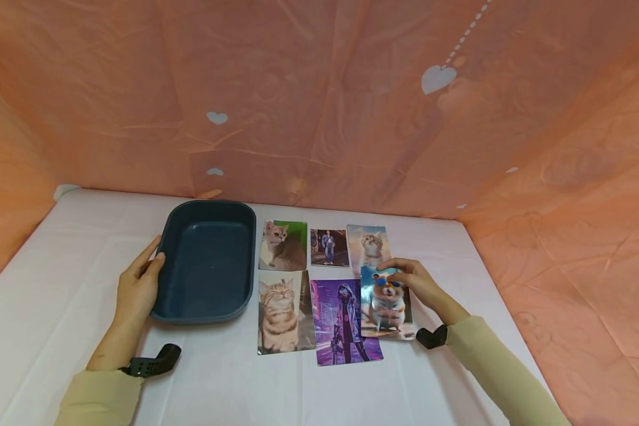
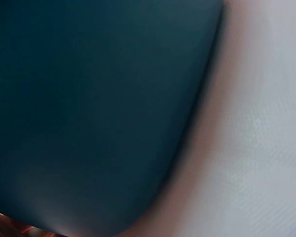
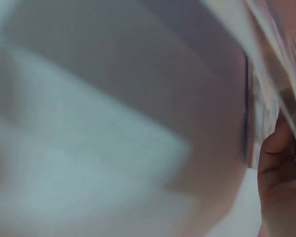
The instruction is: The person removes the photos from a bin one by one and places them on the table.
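My left hand (image 1: 138,284) grips the left side of a dark blue rectangular tray (image 1: 205,316), thumb at the rim. In the left wrist view the tray's wall (image 2: 103,123) fills most of the picture. With my right hand (image 1: 418,284) I hold a photo card of a hamster in blue sunglasses (image 1: 387,310) by its upper edge. It overlaps a purple card with a hooded figure (image 1: 338,319) and the lower part of a kitten card (image 1: 369,242). The right wrist view shows my fingers (image 3: 281,148) at card edges, blurred.
Left of the purple card lies a striped-cat card (image 1: 282,313). Behind are a cat card with green background (image 1: 284,245) and a small card of a standing person (image 1: 329,247). White cloth (image 1: 218,384) covers the table; orange curtains (image 1: 319,118) with hearts surround it.
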